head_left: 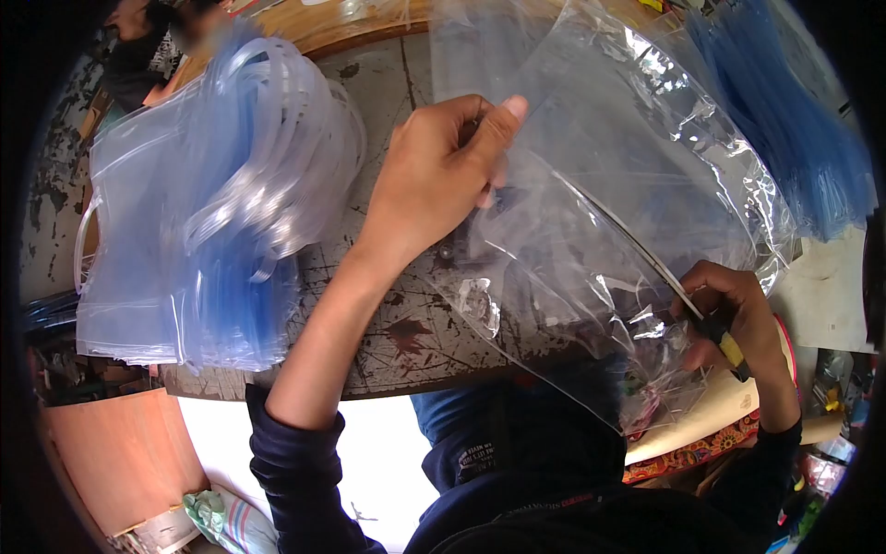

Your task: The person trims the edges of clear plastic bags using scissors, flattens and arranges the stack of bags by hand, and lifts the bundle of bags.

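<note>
My left hand is closed in a pinch at the left side of a large clear plastic sheet, thumb pressed against the curled fingers. In my right hand is a pair of scissors with dark handles and a bit of yellow. Its long blades point up and left across the plastic, close to each other, their tip short of my left hand. Shiny and wrinkled, the sheet spreads over the table and hangs past the front edge toward my lap. Whether the blades lie over or under a layer is hard to tell.
A thick stack of bluish clear plastic bags with looped strips lies at left on the worn table. More blue plastic is bunched at the right. A brown board stands below left. Part of another person shows at upper left.
</note>
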### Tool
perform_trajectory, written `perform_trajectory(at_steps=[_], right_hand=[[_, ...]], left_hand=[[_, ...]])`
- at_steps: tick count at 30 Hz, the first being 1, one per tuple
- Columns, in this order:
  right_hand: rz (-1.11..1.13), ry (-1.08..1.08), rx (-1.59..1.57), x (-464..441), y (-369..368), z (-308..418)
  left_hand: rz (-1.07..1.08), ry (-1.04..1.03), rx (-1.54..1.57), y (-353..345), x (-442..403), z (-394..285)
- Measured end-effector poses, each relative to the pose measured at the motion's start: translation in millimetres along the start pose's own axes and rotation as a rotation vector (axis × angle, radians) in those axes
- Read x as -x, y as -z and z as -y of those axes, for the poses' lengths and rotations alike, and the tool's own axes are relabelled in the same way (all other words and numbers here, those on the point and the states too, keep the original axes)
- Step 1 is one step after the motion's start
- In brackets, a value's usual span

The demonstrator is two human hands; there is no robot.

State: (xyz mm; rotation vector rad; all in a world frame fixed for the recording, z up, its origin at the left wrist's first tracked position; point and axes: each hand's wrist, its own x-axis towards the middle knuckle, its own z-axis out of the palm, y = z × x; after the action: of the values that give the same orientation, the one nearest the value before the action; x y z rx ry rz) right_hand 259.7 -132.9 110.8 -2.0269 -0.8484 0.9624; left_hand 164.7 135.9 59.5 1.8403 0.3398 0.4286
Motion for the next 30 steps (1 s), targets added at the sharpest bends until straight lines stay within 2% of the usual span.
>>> perform_trajectory(at_steps=[5,10,30], right_hand=[[-0.003,-0.012,-0.117,3.9,0.2,6.4],[0.028,-0.01,0.028,3.6,2.0,6.8],[-0.002,-0.02,0.096,-16.3,-8.1,22.1]], left_hand=[[-0.035,0.003,0.015,-0.9,1.0,-1.2],[-0.032,-0.022,0.031,-0.9,0.1,0.1],[-0.047,0.038,0.063,-6.7,3.7,-3.3]])
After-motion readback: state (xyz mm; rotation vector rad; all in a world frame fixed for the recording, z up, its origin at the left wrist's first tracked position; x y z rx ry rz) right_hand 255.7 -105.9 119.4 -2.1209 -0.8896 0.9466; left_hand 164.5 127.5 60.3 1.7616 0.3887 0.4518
